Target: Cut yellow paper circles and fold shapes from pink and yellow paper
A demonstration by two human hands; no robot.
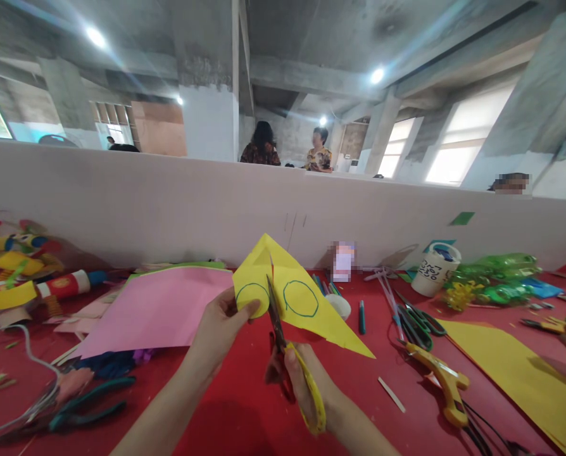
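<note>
- Head view: we have yellow paper (pixel 302 297) raised above the table, two circles outlined on it.
- Our left hand (pixel 223 316) pinches its lower left; our right hand (pixel 315 362) grips yellow-handled scissors (pixel 278 329), blades between the circles.
- Beneath, the red tabletop (pixel 226 411) bears pink paper (pixel 164 310) leftward, a yellow glue gun (pixel 437 377) rightward.
- Behind, a white partition (pixel 169 202); beyond, concrete columns (pixel 207 114) and bright windows (pixel 468 136).

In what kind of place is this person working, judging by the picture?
Probably a craft workshop in rough surroundings: scissors cutting circle-marked yellow paper, a glue gun on the red table, and a concrete pillar in the background.
</note>
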